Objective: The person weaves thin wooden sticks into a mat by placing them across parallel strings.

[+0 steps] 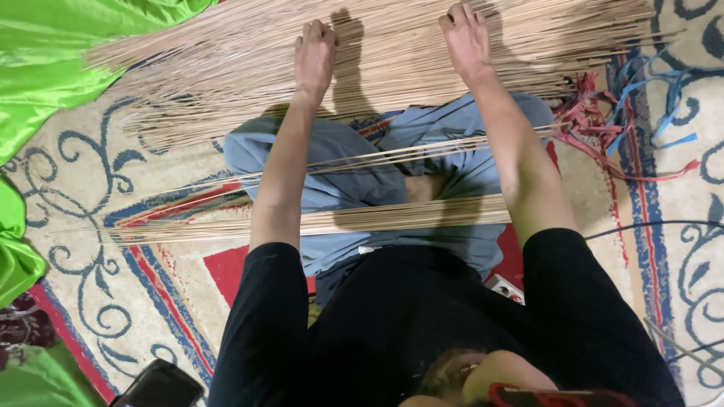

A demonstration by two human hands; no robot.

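Left hand: our left hand [314, 56] lies palm down at 11 o'clock, fingers slightly spread, pressing on the big pile of thin sticks [226, 68].
Right hand: our right hand [466, 39] rests flat at 1 o'clock on the same pile, fingers together, gripping nothing.
Sticks: the pile fans across the top from 10 to 2 o'clock.
Lap: a smaller bundle [392, 216] crosses our knees at the centre.
Floor: we sit on a patterned rug [90, 226]; green cloth [45, 53] lies at 10 o'clock, red strips [596, 128] at 2 o'clock.
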